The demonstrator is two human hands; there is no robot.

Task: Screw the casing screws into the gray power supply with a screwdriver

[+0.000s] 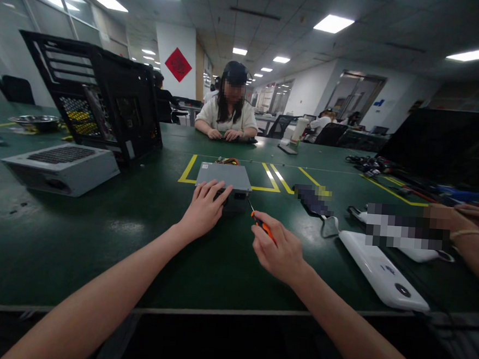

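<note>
The grey metal box (224, 176) sits on the green table (134, 270), its near face partly hidden by the left hand (205, 210) spread against it. The right hand (279, 250) grips an orange-black screwdriver (264, 226), tip at the box's right edge; contact is unclear. A small white label (205, 166) is illegible.
</note>
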